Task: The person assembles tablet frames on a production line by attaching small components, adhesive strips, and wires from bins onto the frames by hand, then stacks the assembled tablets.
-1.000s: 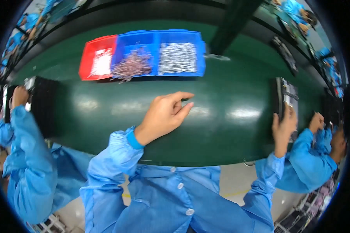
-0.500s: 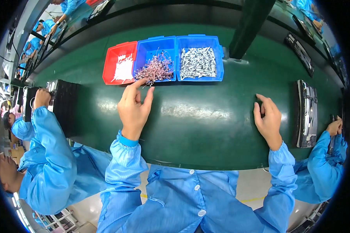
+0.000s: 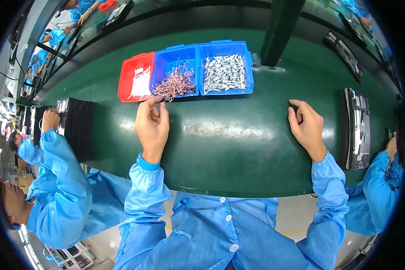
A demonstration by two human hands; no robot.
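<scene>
My left hand (image 3: pixel 152 129) hovers at the front of the bins, its index finger and thumb apart and the other fingers bent. Its fingertips are nearest the front edge of the middle blue bin (image 3: pixel 175 53), which holds a tangled heap of thin pinkish wired parts (image 3: pixel 175 82). Nothing shows in its grip. Over the right part of the table, my right hand (image 3: pixel 308 130) has its index finger stretched and its thumb apart, with nothing visible between them. White stick-like pieces (image 3: pixel 141 83) lie in the red bin (image 3: pixel 126 74). Small silvery-white parts (image 3: pixel 225 73) fill the right blue bin (image 3: pixel 249 74).
The green table (image 3: pixel 225 157) spans the view. A black stack (image 3: pixel 78 128) stands at left beside a co-worker's hand (image 3: pixel 51 119). Flat black-and-silver units (image 3: pixel 357 128) lie at right, another (image 3: pixel 344 56) farther back. A dark post (image 3: pixel 279 33) rises behind the bins.
My left fingertips have drawn back slightly from the middle bin's front edge. My right hand has shifted a little farther in and to the left. The whole view has turned slightly.
</scene>
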